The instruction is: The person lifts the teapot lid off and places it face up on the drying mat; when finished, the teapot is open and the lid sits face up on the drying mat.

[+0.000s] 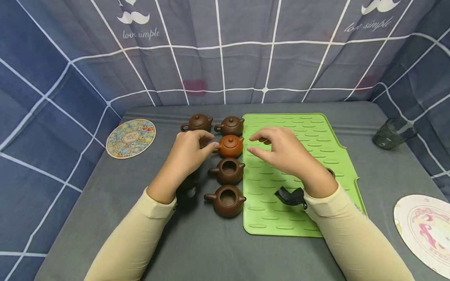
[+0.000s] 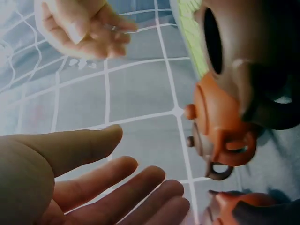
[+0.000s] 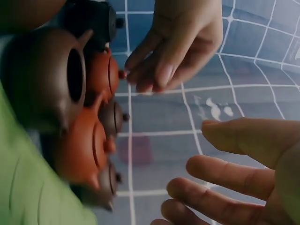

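My left hand hovers over the left row of teapots, fingers loosely bent and holding nothing. Its fingertips overlap the handle side of an orange lidded teapot in the head view; the left wrist view shows them apart from it. Above the green ridged mat is my right hand, thumb and fingers spread around nothing. Two brown lidded teapots stand behind. Nearer me are two brown lidless teapots. A second orange teapot and a black one are largely hidden under my left arm.
A round patterned coaster lies at the left. On the right are a dark clear glass and a white plate with pink print. A checked cloth hangs behind and at both sides. The right wrist carries a black strap.
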The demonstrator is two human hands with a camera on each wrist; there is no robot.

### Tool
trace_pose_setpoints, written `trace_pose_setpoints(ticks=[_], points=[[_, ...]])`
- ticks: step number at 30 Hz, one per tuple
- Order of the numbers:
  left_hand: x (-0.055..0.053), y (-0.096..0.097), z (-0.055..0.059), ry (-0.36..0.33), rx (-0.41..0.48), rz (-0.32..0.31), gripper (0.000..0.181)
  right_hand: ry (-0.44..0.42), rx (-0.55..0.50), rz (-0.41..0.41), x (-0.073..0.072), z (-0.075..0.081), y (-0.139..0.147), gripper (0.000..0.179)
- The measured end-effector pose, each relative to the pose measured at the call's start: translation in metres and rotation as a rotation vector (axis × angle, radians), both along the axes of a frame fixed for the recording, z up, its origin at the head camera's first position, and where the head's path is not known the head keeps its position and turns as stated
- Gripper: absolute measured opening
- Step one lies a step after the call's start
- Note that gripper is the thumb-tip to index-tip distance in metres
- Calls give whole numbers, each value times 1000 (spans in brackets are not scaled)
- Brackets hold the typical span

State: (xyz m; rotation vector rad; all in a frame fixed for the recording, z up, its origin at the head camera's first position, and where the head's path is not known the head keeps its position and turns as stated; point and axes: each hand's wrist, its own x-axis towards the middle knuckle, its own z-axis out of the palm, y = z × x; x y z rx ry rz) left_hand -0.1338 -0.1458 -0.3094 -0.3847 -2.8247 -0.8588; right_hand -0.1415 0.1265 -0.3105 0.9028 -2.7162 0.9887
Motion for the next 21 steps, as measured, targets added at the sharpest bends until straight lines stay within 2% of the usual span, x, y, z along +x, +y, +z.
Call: trace_pose_setpoints(ticks=[4,8,14,18,21], points=[[-11,2,-6,-75,-16,17,28,-89,-64,2,-15,-4,-27,27],[-19,4,-13,-153,-26,10,30,-152,-163,-31,-29,-15,-48,25],[-24,3,-19,-210,-44,12,31,-242,-341,-49,-45,-35,-62,28],[-26,1,-21,-265,-61,9,33,-284,-364,-72,-50,-44,-63,30],[-28,-1,-24,-279,-71,-3,30,-302,-357,-101,-54,-51,-62,30]])
